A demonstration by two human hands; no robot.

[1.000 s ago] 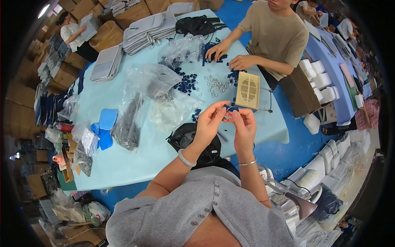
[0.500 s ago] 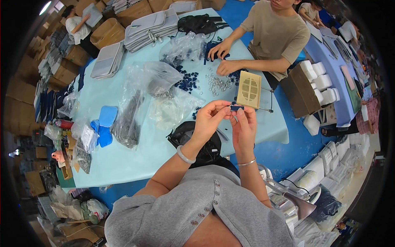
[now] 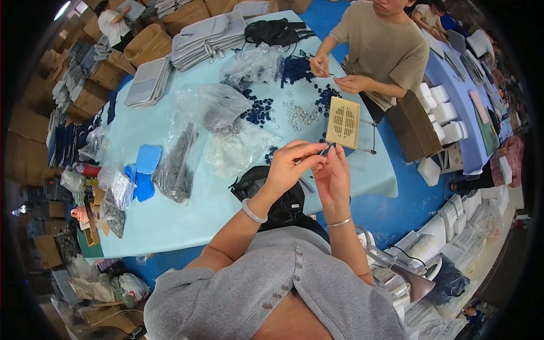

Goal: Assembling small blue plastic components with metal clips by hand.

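A small dark blue strip (image 3: pixel 327 149), apparently of webbing, is pinched between my two hands above the table's near right part. My left hand (image 3: pixel 290 166) grips its left end with thumb and fingertips. At the other end, the fingers of my right hand (image 3: pixel 332 177) are closed on it. Just beyond my hands stands a beige slotted box (image 3: pixel 343 122). Past my fingers lie small metal rings (image 3: pixel 300 115) and a heap of dark blue pieces (image 3: pixel 258 111). Under my left forearm is a black bag (image 3: pixel 286 208).
Clear plastic bags (image 3: pixel 226 105) and a bag of dark parts (image 3: pixel 177 170) lie left of centre. Blue pouches (image 3: pixel 147 170) are farther left, stacked grey cases (image 3: pixel 204 42) at the back. Across the table a co-worker (image 3: pixel 379 48) handles a small piece. Cartons (image 3: pixel 413 124) stand right.
My fingers have shifted on the blue strip, which now sits tilted instead of level. The co-worker's hands have lifted from the pile and drawn back with a small piece.
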